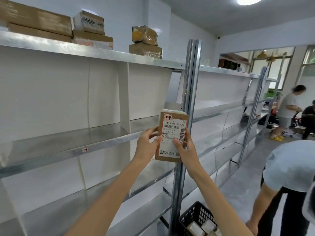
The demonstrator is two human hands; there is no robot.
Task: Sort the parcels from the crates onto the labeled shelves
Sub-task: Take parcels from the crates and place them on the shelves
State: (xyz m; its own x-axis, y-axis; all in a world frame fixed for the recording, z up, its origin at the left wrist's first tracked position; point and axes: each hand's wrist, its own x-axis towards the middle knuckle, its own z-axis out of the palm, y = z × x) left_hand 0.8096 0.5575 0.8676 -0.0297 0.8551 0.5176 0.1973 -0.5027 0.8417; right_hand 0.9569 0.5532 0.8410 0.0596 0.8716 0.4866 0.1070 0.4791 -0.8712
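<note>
I hold a small brown cardboard parcel (172, 120) upright in front of the metal shelving, its white shipping label with barcodes facing me. My left hand (147, 142) grips its left edge, thumb on the label. My right hand (185, 146) grips the right edge, thumb across the label's lower part. A shelf (51, 150) with a small red-and-white tag (84, 149) runs behind and left of the parcel. A black plastic crate (196, 217) with more parcels stands on the floor at the bottom.
Several brown boxes (90, 29) sit on the top shelf. A steel upright (189, 92) stands just behind the parcel. A person in a light blue shirt (289, 167) stands close on the right. Two other people (289, 109) are at the far end of the aisle.
</note>
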